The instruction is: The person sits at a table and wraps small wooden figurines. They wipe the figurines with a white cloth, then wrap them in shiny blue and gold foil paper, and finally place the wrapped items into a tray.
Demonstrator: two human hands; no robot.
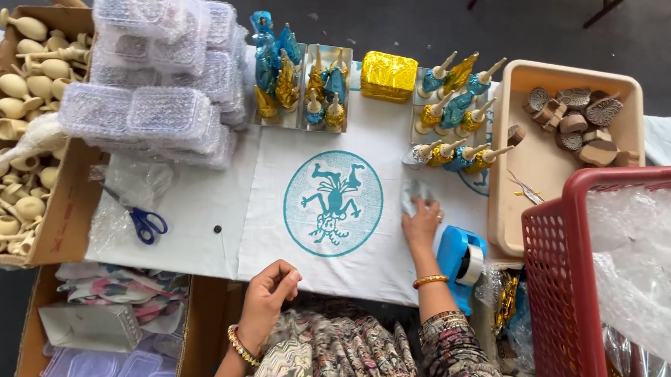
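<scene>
Hands at the wrapping bench [195, 203].
Right hand [422, 223]: fingers flat on clear wrap piece [414, 193]; left hand [271, 284]: curled, empty.

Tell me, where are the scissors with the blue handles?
The scissors lie on the left side of the white cloth, beside crinkled clear plastic, just right of the cardboard box of pale clay pieces.

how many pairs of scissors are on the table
1: the blue-handled scissors lie on the white cloth at the left, beside clear plastic wrap. More could be hidden under the wrap or containers.
</scene>
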